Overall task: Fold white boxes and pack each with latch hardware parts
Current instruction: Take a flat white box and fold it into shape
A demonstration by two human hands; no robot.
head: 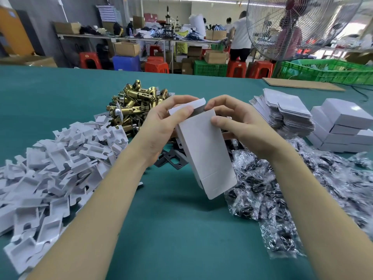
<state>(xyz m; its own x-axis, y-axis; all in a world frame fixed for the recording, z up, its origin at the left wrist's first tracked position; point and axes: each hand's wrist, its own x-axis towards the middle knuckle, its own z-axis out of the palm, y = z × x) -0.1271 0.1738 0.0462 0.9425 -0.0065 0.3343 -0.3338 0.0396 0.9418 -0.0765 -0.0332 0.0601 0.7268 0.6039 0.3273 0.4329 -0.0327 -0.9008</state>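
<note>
We work at a wide table covered in teal-green felt (pixel 177 229), in a busy workshop with red plastic stools (pixel 89 60), green plastic crates (pixel 327 72) and a large wire-caged fan (pixel 298 25) behind. On the felt lie a heap of white moulded plastic trays (pixel 54 158), a pile of brass-coloured latch bolts (pixel 135 104), flat black metal plates (pixel 171 160), clear bags of dark screws (pixel 282 188), a stack of flat white box blanks (pixel 286 112) and finished white boxes (pixel 343 126). Above the table's middle we hold a tall white cardboard box (pixel 203 150), tilted. Our left hand (pixel 161 126) grips its top flap; our right hand (pixel 238 122) pinches its upper edge.
</note>
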